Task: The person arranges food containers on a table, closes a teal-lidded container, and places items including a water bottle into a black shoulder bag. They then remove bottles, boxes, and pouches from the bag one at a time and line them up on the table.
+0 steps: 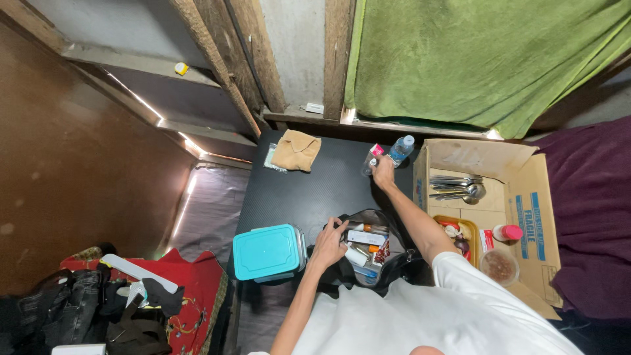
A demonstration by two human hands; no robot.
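My right hand (383, 173) reaches to the far side of a black table (309, 190) and is shut on a small clear bottle (370, 164), next to a plastic water bottle with a blue cap (401, 150). My left hand (328, 244) rests on the rim of an open black bag (368, 253) near the table's front edge, fingers apart. Inside the bag lie small boxes and tubes. A teal-lidded plastic container (268, 252) stands just left of the left hand.
A tan folded cloth (296, 150) lies at the table's back. To the right stands an open cardboard box (526, 217) with spoons (457, 187), a small tray and jars. A green curtain (480, 59) hangs behind. Clothes and a red cloth (190, 296) lie on the floor left.
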